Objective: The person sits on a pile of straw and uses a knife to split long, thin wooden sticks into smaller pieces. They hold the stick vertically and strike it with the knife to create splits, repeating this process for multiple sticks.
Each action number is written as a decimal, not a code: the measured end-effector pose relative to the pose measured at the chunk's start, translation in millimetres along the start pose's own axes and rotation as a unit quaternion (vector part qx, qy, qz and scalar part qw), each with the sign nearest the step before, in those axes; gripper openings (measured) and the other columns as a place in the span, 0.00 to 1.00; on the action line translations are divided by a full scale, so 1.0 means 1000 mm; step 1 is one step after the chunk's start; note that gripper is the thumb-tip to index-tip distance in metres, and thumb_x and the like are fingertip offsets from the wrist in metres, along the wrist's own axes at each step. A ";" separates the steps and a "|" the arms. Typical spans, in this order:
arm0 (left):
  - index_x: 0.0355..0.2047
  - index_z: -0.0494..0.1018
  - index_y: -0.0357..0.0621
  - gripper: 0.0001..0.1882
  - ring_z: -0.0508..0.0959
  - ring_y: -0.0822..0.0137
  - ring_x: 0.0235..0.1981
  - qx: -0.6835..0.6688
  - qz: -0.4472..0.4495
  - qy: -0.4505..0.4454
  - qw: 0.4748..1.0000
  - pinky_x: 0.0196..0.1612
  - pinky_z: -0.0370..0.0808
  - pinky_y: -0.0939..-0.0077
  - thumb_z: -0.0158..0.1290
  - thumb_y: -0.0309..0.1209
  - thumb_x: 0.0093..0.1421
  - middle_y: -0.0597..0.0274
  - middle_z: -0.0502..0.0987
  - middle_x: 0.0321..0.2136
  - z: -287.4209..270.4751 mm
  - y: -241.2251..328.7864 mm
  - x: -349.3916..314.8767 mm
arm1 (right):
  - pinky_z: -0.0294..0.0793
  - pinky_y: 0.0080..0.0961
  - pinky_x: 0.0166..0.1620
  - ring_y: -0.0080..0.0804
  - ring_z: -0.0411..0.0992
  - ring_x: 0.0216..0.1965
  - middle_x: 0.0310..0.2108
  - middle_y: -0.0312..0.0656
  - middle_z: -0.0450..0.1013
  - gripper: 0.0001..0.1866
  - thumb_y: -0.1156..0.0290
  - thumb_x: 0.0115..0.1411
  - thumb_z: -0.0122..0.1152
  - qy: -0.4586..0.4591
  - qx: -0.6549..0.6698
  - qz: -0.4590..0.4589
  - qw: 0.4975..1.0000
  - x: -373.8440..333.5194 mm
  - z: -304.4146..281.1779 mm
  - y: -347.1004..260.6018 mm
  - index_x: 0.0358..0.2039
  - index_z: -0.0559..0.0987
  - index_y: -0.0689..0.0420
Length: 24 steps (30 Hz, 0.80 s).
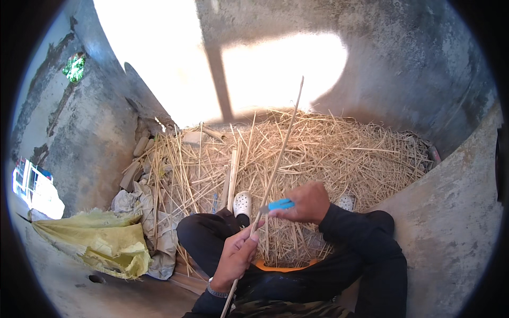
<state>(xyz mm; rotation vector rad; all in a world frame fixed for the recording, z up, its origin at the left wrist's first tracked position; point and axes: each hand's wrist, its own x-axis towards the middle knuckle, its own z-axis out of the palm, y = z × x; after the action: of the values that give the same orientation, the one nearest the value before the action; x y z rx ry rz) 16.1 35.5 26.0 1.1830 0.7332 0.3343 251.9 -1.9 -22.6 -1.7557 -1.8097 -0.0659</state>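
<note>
My left hand [238,256] is closed around a long thin wooden stick [282,143], which slants from the lower edge up over the straw. In my right hand [308,202] is a blue-handled knife [280,204], its fingers wrapped round the grip. The short grey blade meets the stick just above my left thumb. Whether the edge has bitten into the wood is too small to tell. The stick's lower end passes beside my left wrist and out of view.
Loose straw [350,159] covers the floor up to the concrete wall [403,69]. A yellow sack [95,238] lies at the left beside crumpled grey cloth [161,259]. Wooden strips [232,177] rest near my white perforated clog [242,203]. Something orange shows between my legs.
</note>
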 end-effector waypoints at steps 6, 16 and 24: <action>0.61 0.62 0.36 0.23 0.55 0.87 0.17 0.010 0.015 0.004 1.000 0.19 0.51 0.89 0.45 0.33 0.69 0.80 0.58 0.17 0.000 -0.005 0.001 | 0.67 0.34 0.17 0.39 0.68 0.10 0.07 0.42 0.65 0.36 0.29 0.51 0.53 0.013 0.029 0.028 0.999 0.002 0.004 0.001 0.10 0.73 0.53; 0.60 0.63 0.35 0.23 0.55 0.87 0.17 0.057 0.047 0.012 0.997 0.20 0.49 0.88 0.47 0.32 0.67 0.81 0.59 0.18 0.000 -0.006 -0.002 | 0.68 0.33 0.18 0.37 0.69 0.11 0.07 0.41 0.66 0.36 0.29 0.53 0.49 -0.001 0.015 0.015 1.000 -0.004 0.009 -0.005 0.12 0.76 0.51; 0.59 0.64 0.34 0.22 0.54 0.87 0.21 0.102 0.073 0.004 0.992 0.23 0.50 0.89 0.47 0.30 0.67 0.81 0.61 0.22 0.007 0.001 -0.009 | 0.67 0.35 0.18 0.37 0.70 0.12 0.08 0.41 0.66 0.37 0.27 0.52 0.48 0.035 -0.006 0.120 0.992 0.010 0.007 0.030 0.12 0.77 0.52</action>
<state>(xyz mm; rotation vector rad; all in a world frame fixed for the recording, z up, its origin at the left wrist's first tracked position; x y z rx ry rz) 14.1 25.5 31.7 1.4340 0.7013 0.3941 277.8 13.0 -34.8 -1.9411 -1.5401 -0.0410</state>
